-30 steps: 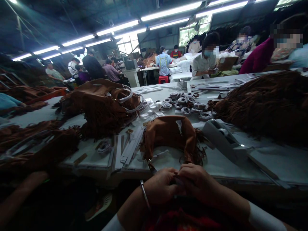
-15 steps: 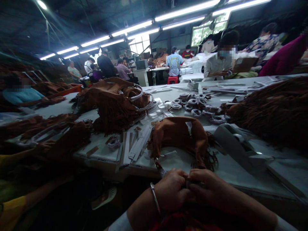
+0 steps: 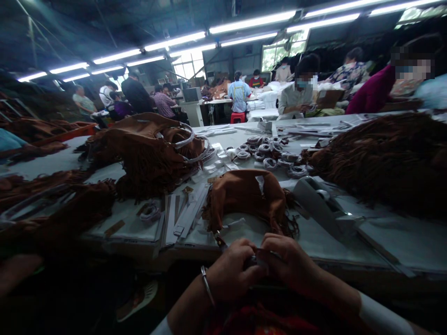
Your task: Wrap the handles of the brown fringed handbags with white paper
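Note:
A brown fringed bag [image 3: 244,188] lies at the table's front edge, with a white slip on it. From its left metal fitting a strap [image 3: 220,241] runs down to my left hand [image 3: 235,267], which is closed on it. Close beside it, my right hand [image 3: 293,263] pinches the strap's wrapped part in front of my body. The fingers hide most of what lies between them. Right of the bag sits a grey tape dispenser [image 3: 321,204]; pale flat strips [image 3: 190,214] lie to its left.
Wrapped strap coils [image 3: 268,153] lie behind the bag. Stacked brown bags [image 3: 146,153] rise at the left and a fringed heap [image 3: 380,163] at the right. A co-worker's hand [image 3: 21,272] is blurred at lower left; other people [image 3: 298,90] work across the table.
The view has swung right, so the table things sit further left. My hands stay together at the strap, with the right fingers slightly shifted. The co-worker's hand at left has moved lower.

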The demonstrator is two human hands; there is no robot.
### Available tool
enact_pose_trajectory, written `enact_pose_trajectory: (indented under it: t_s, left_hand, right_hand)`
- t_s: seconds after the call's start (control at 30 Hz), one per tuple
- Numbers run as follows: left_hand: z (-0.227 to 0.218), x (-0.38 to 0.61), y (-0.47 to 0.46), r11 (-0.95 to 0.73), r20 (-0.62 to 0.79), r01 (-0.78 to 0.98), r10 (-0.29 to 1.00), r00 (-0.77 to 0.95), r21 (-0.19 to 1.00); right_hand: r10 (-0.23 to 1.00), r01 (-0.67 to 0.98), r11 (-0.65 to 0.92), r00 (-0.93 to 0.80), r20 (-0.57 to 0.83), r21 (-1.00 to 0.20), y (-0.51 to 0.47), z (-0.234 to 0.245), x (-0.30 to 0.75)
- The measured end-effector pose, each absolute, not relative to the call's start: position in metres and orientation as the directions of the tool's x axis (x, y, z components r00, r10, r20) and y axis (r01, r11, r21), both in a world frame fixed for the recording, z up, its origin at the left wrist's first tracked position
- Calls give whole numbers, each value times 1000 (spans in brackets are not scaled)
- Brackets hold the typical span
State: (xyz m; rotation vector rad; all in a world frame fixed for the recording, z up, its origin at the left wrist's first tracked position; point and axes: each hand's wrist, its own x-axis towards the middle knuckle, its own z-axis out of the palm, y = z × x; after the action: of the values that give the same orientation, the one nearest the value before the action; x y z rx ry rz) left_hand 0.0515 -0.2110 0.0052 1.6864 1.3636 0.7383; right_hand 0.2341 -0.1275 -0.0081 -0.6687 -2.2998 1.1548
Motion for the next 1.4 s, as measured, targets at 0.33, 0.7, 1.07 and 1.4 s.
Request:
enact_pose_trajectory:
  t_s: [0.33, 0.7, 1.07, 1.4]
  left_hand:
    - [11, 57, -213, -131, 36, 369, 967, 252, 920]
    - [13, 64, -212, -4, -69, 408, 984, 165, 913]
    - [23, 57, -202, 5, -57, 353, 989, 140, 936]
    - [30, 37, -192, 63, -77, 62, 963, 257, 996]
  right_hand:
    - [512, 201, 353, -859, 9, -914, -111, 5, 241]
    - [540, 215, 530, -832, 130, -821, -113, 3, 236]
    - [188, 15, 896, -918, 350, -443, -116, 25, 250]
    - [72, 104, 995, -746, 662, 9, -120, 18, 246]
